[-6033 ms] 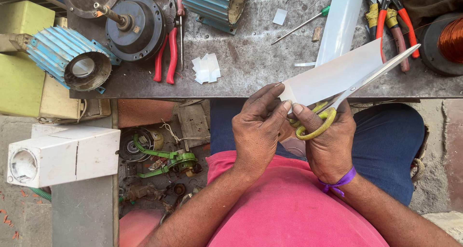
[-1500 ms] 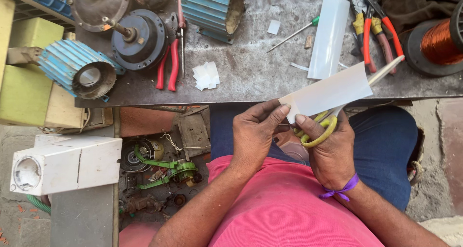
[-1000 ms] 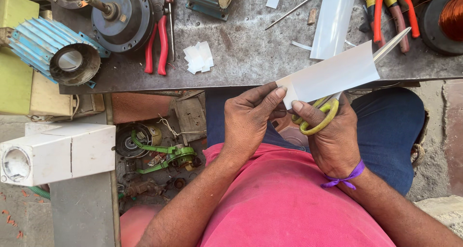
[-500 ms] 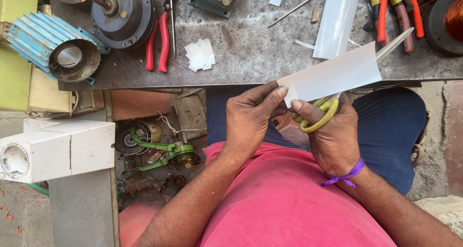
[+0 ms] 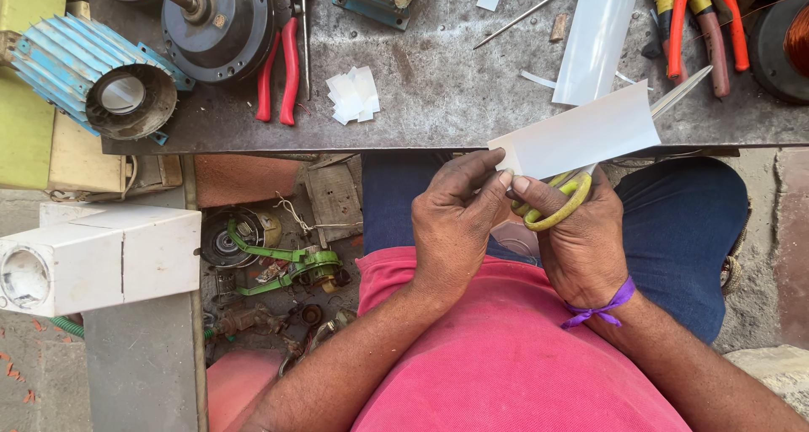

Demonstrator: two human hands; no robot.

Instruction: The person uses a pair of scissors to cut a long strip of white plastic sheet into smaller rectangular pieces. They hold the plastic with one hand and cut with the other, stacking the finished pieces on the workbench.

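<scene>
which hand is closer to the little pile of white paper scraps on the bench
Left. The left hand lies below and right of the paper scraps; the right hand, with the scissors, is farther right.

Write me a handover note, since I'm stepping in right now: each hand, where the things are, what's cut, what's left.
Left hand: pinches the near corner of the white sheet.
Right hand: fingers through the yellow-handled scissors, blades under the sheet, tip showing past its far edge.
Sheet is held over the edge of the metal bench.
Done: small white cut pieces lie on the bench.
Left: the held sheet looks whole; a longer white strip lies on the bench.
</scene>
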